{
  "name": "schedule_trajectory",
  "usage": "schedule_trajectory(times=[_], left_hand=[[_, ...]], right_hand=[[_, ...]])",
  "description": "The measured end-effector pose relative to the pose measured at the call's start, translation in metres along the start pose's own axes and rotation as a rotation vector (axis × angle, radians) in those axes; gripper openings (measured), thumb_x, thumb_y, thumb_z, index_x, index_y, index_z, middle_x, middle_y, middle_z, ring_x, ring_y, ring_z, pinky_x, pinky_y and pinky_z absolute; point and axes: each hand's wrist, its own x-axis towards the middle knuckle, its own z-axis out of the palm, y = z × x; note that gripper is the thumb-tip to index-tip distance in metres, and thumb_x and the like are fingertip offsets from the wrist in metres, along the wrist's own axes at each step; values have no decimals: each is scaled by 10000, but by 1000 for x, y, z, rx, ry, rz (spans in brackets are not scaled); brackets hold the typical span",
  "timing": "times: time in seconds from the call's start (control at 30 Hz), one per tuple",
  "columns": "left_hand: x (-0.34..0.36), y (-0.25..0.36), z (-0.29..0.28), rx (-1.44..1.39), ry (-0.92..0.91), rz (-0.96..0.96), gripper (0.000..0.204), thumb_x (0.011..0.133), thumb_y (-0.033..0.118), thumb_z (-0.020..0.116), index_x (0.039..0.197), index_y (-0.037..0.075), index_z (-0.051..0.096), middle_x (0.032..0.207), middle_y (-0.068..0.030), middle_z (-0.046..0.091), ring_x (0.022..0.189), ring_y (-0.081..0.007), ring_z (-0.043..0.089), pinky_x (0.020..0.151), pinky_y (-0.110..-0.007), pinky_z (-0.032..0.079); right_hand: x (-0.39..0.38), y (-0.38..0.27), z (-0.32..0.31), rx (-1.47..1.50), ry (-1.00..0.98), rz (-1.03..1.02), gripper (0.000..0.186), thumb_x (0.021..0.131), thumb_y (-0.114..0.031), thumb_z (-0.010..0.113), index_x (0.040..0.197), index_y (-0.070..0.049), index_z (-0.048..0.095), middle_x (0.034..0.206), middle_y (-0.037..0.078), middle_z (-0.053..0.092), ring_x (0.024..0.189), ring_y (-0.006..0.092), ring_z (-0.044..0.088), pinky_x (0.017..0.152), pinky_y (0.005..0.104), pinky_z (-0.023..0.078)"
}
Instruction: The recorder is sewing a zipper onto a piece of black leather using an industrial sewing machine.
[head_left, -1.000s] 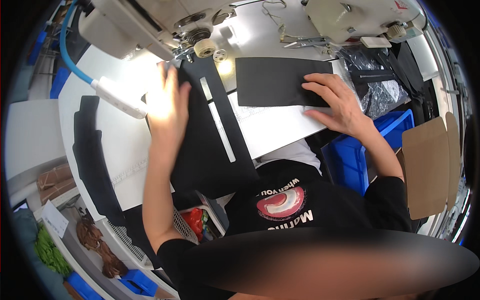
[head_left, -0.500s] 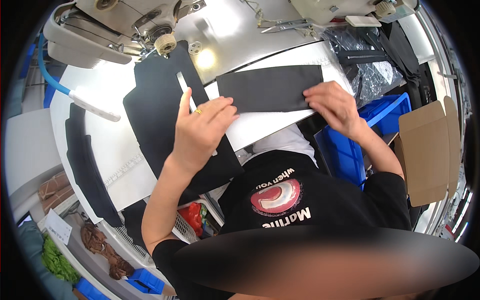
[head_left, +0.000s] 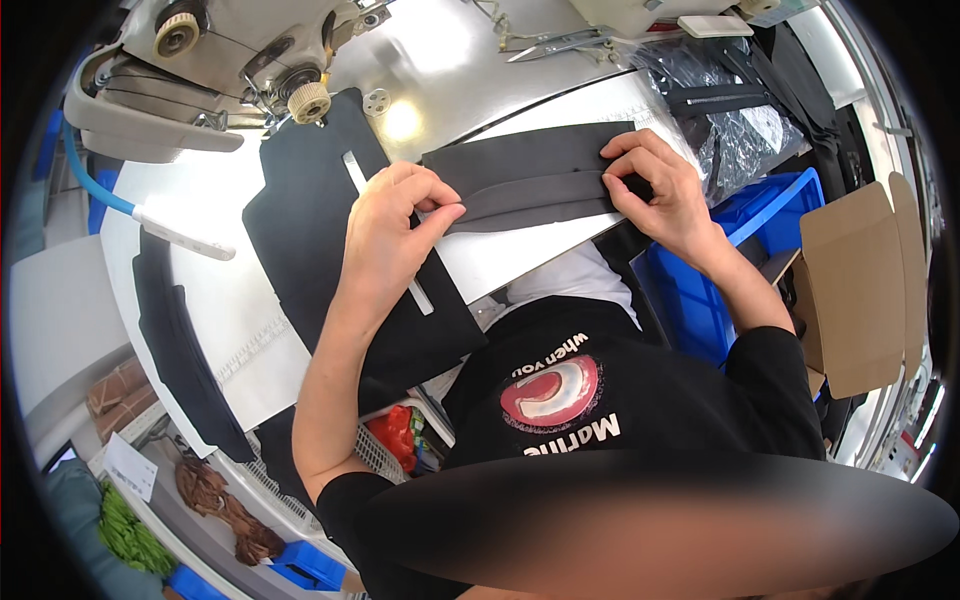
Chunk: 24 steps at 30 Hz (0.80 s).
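A rectangular black fabric piece (head_left: 530,160) lies on the white tabletop in front of me, and its near edge is turned up into a fold. At that fold's left end, my left hand (head_left: 390,220) pinches the cloth between thumb and fingers. My right hand (head_left: 662,190) pinches the right end the same way, with its fingers curled. To the left, partly beneath my left hand and forearm, spreads a larger black fabric panel (head_left: 300,210). On it rests a narrow white strip (head_left: 418,296), its middle hidden by my hand.
A sewing machine (head_left: 290,65) overhangs the far left. Scissors (head_left: 560,45) lie at the back, near plastic-wrapped dark fabric (head_left: 735,125). On the right are a blue bin (head_left: 685,315) and a cardboard box (head_left: 855,290). Stacked dark cloth (head_left: 180,340) lines the table's left edge.
The fabric's near edge, flat before, is now folded up. My left hand's raised index finger has come down into a pinch, and my right fingers have curled on the cloth.
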Motion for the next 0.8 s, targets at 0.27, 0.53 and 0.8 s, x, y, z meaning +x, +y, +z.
schedule_trajectory(times=[0.27,0.53,0.8], left_hand=[[-29,-6,22,799,199,599,236,747,96,669,983,109,673,1062,17,622,1027,-176,567,1035,-601,241],[-65,-3,55,1110,289,360,550,836,484,635,1191,64,630,1298,-9,576,1153,-242,529,1088,-636,-71],[-30,6,60,1123,397,242,503,853,490,627,1174,103,649,1214,14,625,1233,-235,479,1095,-625,14]], right_hand=[[1,-32,32,-367,-60,-368,728,684,-148,753,1349,-66,467,1392,96,488,1317,340,407,1066,472,327],[-43,23,8,-488,-33,-270,709,749,-282,729,1386,-121,460,1437,50,457,1351,242,396,1114,423,262],[-60,11,1,-159,-64,-631,180,773,-133,686,952,-131,669,991,31,687,1031,255,622,979,466,408]])
